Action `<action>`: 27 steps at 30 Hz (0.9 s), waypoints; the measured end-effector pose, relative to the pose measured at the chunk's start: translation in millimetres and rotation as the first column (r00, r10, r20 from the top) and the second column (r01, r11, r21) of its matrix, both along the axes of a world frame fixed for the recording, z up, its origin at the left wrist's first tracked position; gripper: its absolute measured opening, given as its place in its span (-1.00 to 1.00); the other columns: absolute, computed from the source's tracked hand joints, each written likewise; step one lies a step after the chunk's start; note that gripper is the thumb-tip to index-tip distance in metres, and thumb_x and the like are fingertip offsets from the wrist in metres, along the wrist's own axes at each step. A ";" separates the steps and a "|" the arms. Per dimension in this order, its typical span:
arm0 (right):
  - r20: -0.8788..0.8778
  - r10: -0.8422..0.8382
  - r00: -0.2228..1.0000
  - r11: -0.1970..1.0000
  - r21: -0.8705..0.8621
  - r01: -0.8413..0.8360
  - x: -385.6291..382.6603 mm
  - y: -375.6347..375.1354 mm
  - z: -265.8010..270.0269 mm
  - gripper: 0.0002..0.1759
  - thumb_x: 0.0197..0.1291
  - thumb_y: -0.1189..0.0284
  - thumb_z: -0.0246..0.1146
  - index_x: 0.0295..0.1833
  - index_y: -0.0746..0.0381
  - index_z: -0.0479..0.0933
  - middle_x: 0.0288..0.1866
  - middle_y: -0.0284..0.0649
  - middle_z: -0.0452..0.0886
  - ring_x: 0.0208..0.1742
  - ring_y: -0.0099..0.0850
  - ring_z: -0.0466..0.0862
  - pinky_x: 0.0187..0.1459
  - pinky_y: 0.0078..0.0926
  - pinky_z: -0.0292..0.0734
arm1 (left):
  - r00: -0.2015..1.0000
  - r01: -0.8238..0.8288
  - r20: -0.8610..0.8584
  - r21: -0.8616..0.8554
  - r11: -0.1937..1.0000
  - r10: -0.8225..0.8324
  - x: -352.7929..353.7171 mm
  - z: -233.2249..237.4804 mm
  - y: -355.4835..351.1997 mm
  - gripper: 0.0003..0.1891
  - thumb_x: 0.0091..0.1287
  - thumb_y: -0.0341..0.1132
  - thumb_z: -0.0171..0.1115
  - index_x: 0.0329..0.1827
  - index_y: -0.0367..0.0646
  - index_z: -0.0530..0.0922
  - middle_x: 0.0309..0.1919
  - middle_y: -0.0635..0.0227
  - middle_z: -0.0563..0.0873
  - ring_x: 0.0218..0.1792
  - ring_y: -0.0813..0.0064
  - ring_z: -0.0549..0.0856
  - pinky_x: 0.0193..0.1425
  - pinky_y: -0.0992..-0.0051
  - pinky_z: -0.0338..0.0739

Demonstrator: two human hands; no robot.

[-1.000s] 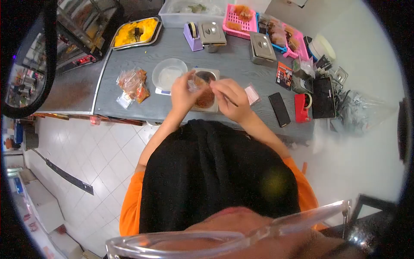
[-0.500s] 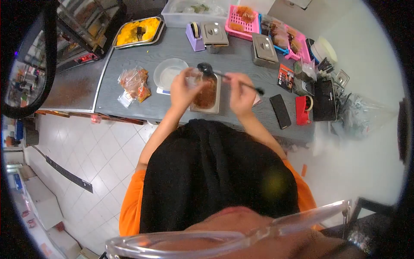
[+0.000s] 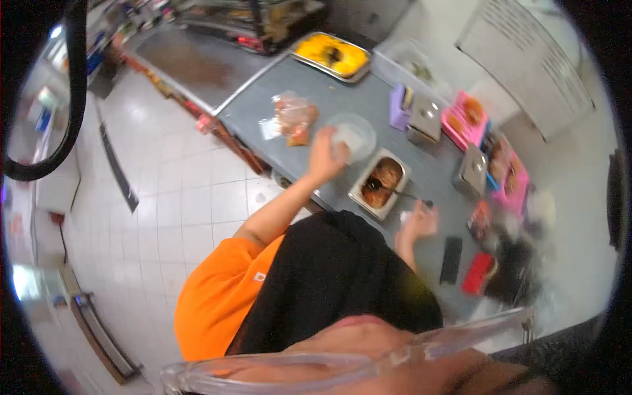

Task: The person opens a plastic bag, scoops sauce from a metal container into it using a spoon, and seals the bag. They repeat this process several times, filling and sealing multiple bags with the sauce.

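While your left hand (image 3: 326, 157) hangs at the near-left side of the clear bowl (image 3: 363, 129), its fingers are bent and partly overlap the rim from this angle; blur means I can't tell whether they're pinching anything. Over on the right, your right hand (image 3: 415, 222) sits just beside the handle end of the black ladle (image 3: 374, 185), and I can't tell whether it's gripping that handle or merely near it. A pale pink packet (image 3: 430, 222) shows right by those fingers. The ladle's head rests in the metal pan (image 3: 366, 207), down in reddish-brown sauce (image 3: 390, 172), its handle sloping out over the right rim. That pan stands on the grey table (image 3: 255, 93), between your two hands. Left of the bowl lies a bagged orange bundle (image 3: 294, 118); nearer and right, a dark phone (image 3: 451, 261).
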State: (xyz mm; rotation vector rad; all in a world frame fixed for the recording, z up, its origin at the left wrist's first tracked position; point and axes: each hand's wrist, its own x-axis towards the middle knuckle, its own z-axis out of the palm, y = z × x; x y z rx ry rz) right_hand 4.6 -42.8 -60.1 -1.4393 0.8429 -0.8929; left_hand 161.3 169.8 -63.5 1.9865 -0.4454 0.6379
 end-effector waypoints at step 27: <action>-0.093 0.814 0.573 0.552 -0.182 -0.814 -2.1 40.2 88.8 -0.94 0.13 0.65 0.19 -0.28 0.39 0.44 -0.26 -0.31 0.47 -0.25 -0.57 0.50 -0.25 -0.66 0.43 | 0.864 0.502 -0.147 0.311 0.807 -0.481 -106.7 117.4 -7.1 -0.76 0.17 -0.12 0.22 -0.32 -0.10 0.55 -0.36 0.32 0.61 -0.23 0.29 0.56 -0.20 0.33 0.31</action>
